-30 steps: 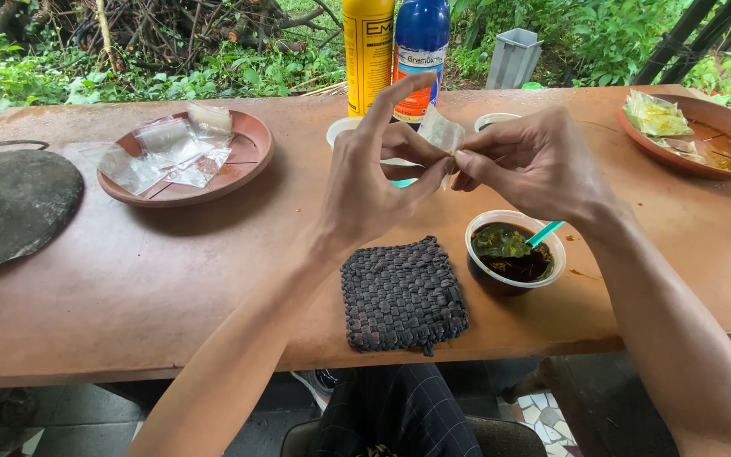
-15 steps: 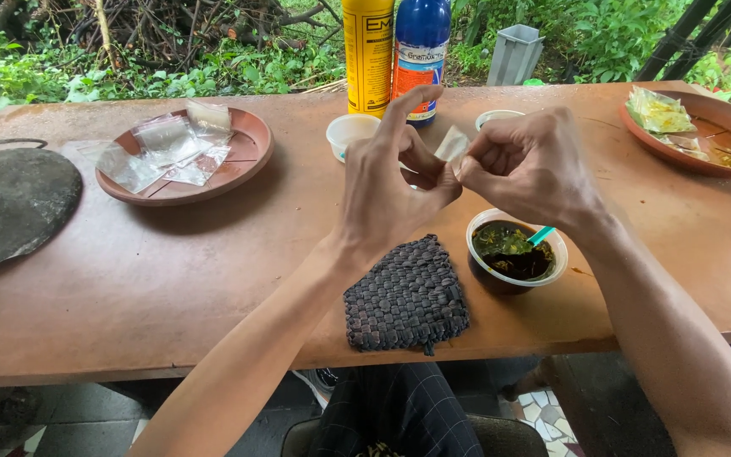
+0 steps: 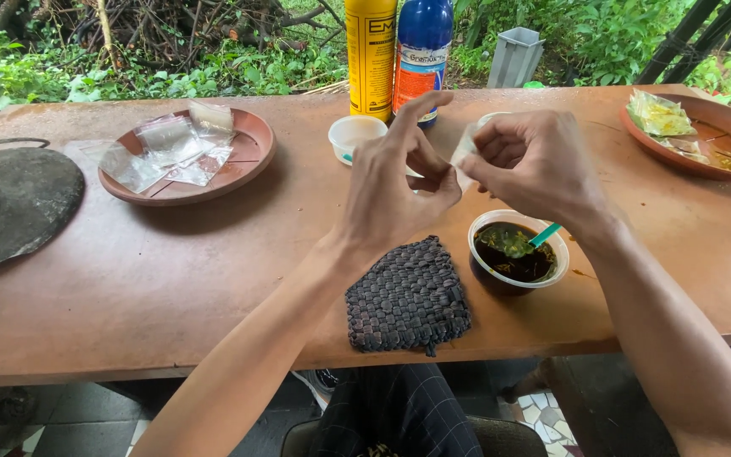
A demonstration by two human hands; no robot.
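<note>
Fingertips of both hands pinch one small clear plastic bag (image 3: 464,145) above table (image 3: 171,288) centre: left hand (image 3: 395,190) at 9 o'clock of it, right hand (image 3: 535,165) at 3 o'clock. Below, at 6 o'clock, a white cup (image 3: 518,252) holds dark liquid, herbs and a teal spoon (image 3: 543,235). At 10 o'clock, a brown plate (image 3: 247,161) carries clear bags.

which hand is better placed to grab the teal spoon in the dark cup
Probably the right hand. It hangs just above the cup of dark liquid, whose teal spoon leans toward that side. The left hand sits over the woven pad. Both pinch the small clear bag.
</note>
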